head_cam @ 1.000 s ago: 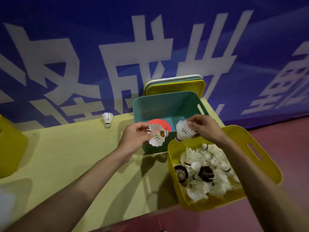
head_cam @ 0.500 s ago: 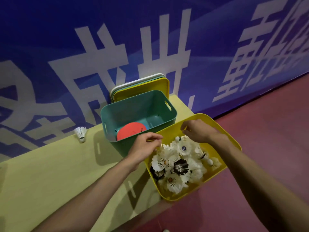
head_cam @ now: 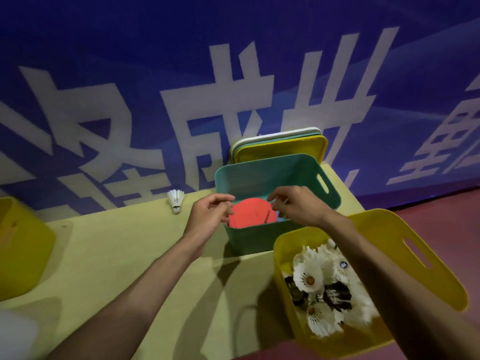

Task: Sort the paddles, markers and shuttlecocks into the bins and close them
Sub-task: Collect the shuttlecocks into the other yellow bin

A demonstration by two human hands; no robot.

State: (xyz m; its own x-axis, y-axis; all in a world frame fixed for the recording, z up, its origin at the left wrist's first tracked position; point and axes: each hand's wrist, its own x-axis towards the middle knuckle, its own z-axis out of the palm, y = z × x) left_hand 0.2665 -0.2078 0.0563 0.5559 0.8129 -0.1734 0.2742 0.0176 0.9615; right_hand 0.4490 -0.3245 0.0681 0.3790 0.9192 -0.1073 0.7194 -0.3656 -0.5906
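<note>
Nearest to us, at the table's right front corner, the yellow bin [head_cam: 441,276] overhangs the edge and holds a heap of shuttlecocks [head_cam: 310,280]. Most are white and a couple dark, lying every way; two white ones turn their cork tips up toward us. Our two forearms reach away from us across the yellow-green table [head_cam: 117,255]. The left hand [head_cam: 207,216] hovers at the near left corner of the teal bin [head_cam: 259,237], fingers loosely curled and holding nothing. The right hand [head_cam: 298,206] hangs over the same bin's near rim. Its fingers are bent and, as far as the blur lets us judge, it too is empty. Between the hands, inside the teal bin, a red paddle [head_cam: 250,213] shows its round face upward; its handle is hidden. Left of that bin one white shuttlecock [head_cam: 176,201] sits alone on the table, its long axis running away from us, cork toward us and feathers toward the wall. Behind the teal bin a stack of lids [head_cam: 280,149] leans on the blue banner [head_cam: 233,74]. Another yellow bin [head_cam: 23,245] stands at far left.
</note>
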